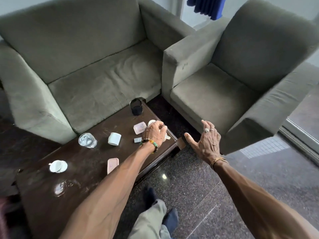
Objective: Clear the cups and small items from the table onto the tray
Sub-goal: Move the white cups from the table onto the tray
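My left hand (154, 133) is curled over a white cup (151, 122) near the far right corner of the counter (82, 176), fingers bent round it; can't tell if the grip is firm or just touching, since the hand hides most of the cup. Beaded bracelet on that wrist. My right hand (206, 141) is wide open, fingers spread, holding nothing, hovering off the counter's right edge over the floor (198, 187), w/ rings on two fingers & a bangle at the wrist.

On the dark wood counter: pink flat box (139, 127) just left of the left hand, small blue-grey block (137, 139) just below that, pale cup on its side (114, 139) toward the middle, clear glass (87, 140) left of it, white cup w/ saucer (58, 166) near the left edge, pink case (113, 165) near my left forearm. Black round holder (136, 106) stands at the far end. A small brown card (181, 143) sticks off the counter's right corner.

Room: grey-green sofa (96, 69) behind the counter, matching armchair (233, 80) to the right, dark speckled stone floor, blue curtain (206, 6) at top. My trouser leg & dark socks show at the bottom.
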{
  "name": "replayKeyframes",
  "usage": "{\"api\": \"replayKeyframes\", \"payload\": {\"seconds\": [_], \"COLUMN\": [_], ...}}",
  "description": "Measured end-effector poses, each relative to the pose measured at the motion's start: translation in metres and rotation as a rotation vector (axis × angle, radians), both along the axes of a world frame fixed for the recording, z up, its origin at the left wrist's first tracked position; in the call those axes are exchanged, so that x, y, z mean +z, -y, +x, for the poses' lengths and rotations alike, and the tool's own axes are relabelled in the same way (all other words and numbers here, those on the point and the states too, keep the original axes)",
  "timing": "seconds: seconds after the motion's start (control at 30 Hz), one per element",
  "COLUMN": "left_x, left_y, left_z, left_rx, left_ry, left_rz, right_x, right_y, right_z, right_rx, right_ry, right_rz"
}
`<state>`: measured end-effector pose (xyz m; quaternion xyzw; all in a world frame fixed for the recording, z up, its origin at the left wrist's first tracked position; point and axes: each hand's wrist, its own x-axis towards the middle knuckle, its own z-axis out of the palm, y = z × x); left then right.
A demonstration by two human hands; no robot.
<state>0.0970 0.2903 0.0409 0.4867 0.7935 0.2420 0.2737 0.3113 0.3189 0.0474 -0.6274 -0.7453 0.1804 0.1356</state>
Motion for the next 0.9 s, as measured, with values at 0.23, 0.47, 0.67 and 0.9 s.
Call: {"api": "replayKeyframes", "payload": {"seconds": [0.23,0.47,0.67,0.9], "left_x": [-0.012,-0.032,-0.076,-0.165], "left_y": [-0.035,-0.060,-0.059,-0.057], "left_z": [-0.048,-0.080,-0.092,-0.064], "left_rx": [0.142,0.247,0.381,0.626], "left_ry": [0.020,0.063,0.112,0.363], "left_rz": [-0.028,-0.047,-0.099,-0.147], "right_x": [-0.007,-0.020,-0.070,-0.153], "right_y": [-0.045,-0.088,-0.116,-0.139], "right_z": [-0.050,-0.093,-0.117,-0.134], "right_rx": [0.119,0.149,0.256,0.388], "right_ry": [0.001,-0.035,0.005,0.030], "right_rz": [-0.001,-0.055,-0.162,-0.306]}}
